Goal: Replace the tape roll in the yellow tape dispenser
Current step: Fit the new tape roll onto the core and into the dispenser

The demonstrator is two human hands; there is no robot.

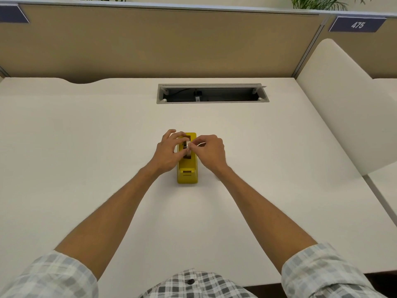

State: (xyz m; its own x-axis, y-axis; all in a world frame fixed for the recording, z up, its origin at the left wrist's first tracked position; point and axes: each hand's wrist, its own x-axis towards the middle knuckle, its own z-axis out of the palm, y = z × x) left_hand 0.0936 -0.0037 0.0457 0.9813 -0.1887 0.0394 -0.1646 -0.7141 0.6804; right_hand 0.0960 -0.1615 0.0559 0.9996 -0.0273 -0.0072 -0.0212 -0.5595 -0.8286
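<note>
The yellow tape dispenser (187, 168) stands lengthwise in the middle of the white desk (86, 147), its cutter end toward me. A pale tape roll (188, 147) sits upright in the dispenser's open slot. My left hand (169, 152) rests against the dispenser's left side, thumb and fingers on the roll. My right hand (209, 152) comes in from the right and pinches the top of the roll between thumb and forefinger. Most of the roll is hidden by my fingers.
An open cable tray (211, 94) is cut into the desk at the back. A tan partition (161, 39) closes off the far edge. A white side divider (348, 108) stands at the right. My checked sleeves are at the near edge.
</note>
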